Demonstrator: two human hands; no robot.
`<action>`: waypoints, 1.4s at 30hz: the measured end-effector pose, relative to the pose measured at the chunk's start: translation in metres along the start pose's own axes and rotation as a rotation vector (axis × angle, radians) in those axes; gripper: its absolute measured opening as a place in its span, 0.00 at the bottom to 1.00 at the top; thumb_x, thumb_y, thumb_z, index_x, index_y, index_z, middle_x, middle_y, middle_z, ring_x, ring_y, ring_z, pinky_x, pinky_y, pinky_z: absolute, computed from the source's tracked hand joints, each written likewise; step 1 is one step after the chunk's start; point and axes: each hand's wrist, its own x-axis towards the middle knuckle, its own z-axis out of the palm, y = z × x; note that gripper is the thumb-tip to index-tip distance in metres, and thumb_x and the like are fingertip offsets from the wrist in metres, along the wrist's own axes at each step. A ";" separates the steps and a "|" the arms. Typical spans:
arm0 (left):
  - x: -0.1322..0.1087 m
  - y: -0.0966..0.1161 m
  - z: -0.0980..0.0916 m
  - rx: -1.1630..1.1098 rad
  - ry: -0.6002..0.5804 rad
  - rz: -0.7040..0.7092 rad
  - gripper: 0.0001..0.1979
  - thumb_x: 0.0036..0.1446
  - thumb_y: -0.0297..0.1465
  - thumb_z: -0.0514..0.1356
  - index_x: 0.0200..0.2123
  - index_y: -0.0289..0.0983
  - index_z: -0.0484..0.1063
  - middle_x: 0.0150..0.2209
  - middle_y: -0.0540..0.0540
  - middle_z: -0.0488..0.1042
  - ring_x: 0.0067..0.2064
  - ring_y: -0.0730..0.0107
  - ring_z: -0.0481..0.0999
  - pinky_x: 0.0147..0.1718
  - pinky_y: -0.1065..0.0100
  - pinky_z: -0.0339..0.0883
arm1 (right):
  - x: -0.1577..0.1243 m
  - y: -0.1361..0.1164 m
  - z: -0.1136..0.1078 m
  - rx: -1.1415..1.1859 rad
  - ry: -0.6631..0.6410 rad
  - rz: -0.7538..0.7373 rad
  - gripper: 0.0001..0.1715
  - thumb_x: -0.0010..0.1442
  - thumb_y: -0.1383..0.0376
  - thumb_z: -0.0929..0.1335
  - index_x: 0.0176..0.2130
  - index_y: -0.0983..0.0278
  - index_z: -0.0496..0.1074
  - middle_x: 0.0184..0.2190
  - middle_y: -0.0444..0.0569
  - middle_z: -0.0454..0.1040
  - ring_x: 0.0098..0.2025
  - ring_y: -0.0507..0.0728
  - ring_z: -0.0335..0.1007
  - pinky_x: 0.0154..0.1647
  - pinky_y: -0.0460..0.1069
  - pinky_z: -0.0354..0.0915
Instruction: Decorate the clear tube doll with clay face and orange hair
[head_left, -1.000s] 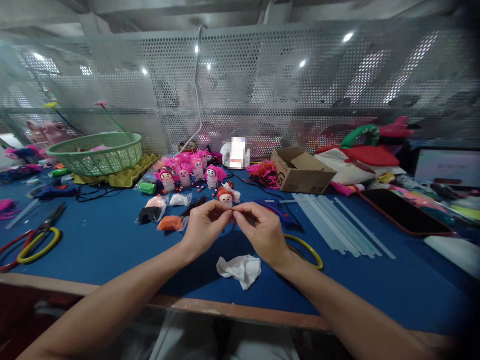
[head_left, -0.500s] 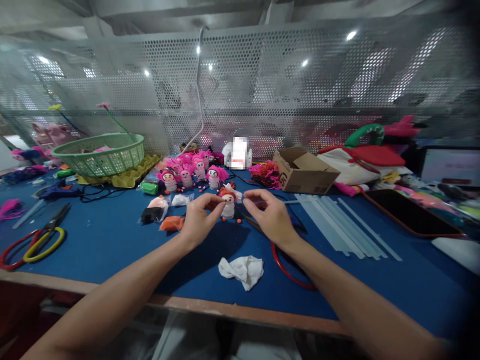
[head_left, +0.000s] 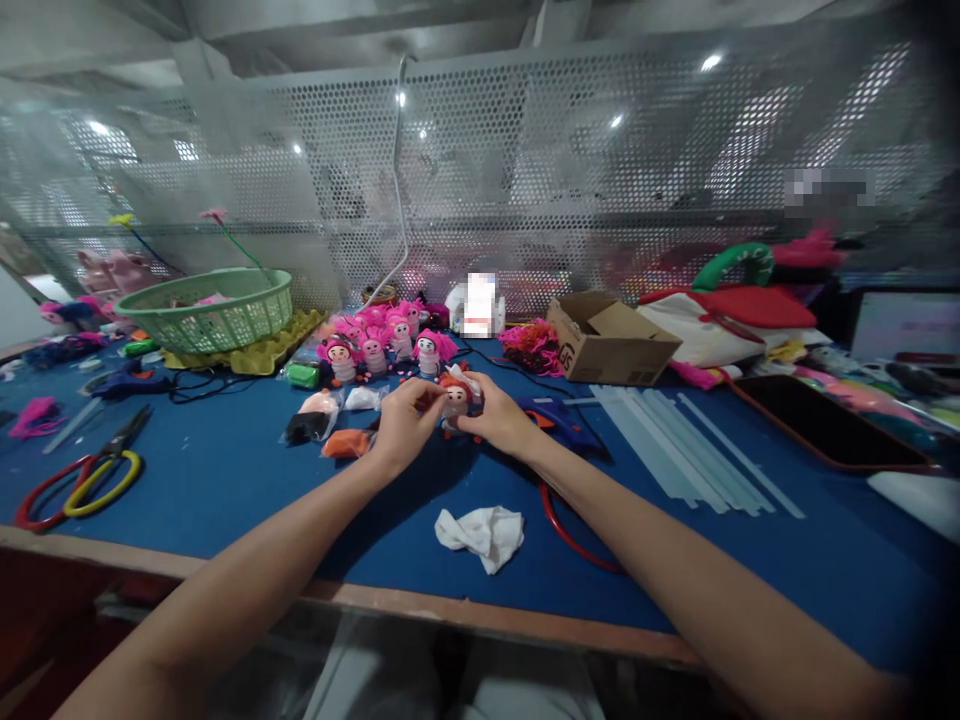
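Note:
A small doll [head_left: 456,397] with a pale face, reddish hair and a white bow stands on the blue tabletop [head_left: 247,460]. My right hand [head_left: 504,415] wraps around its right side, thumb low against the body. At the doll's left cheek, the fingertips of my left hand [head_left: 409,420] are pinched together; whatever they hold is too small to make out. Several finished-looking dolls with pink hair [head_left: 373,347] stand just behind. Bags of clay, including an orange one [head_left: 346,443], lie beside my left hand.
Scissors [head_left: 105,465] lie at left, and a red handle [head_left: 574,540] shows under my right forearm. A crumpled tissue [head_left: 484,535] lies in front. Translucent sticks [head_left: 675,445], a cardboard box [head_left: 615,340] and a phone [head_left: 825,425] occupy the right; a green basket [head_left: 210,310] stands at back left.
My right hand has moved left and closed around the doll; before, it was apart from it. My left hand's pinch has stayed at the doll's face. The view has shifted slightly.

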 end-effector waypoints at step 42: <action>0.004 0.019 -0.007 0.049 0.055 0.163 0.02 0.49 0.26 0.57 0.27 0.35 0.70 0.26 0.50 0.68 0.27 0.77 0.70 0.26 0.75 0.67 | -0.012 -0.016 0.002 0.002 0.109 0.024 0.20 0.42 0.65 0.68 0.38 0.65 0.63 0.35 0.49 0.72 0.35 0.57 0.70 0.38 0.52 0.66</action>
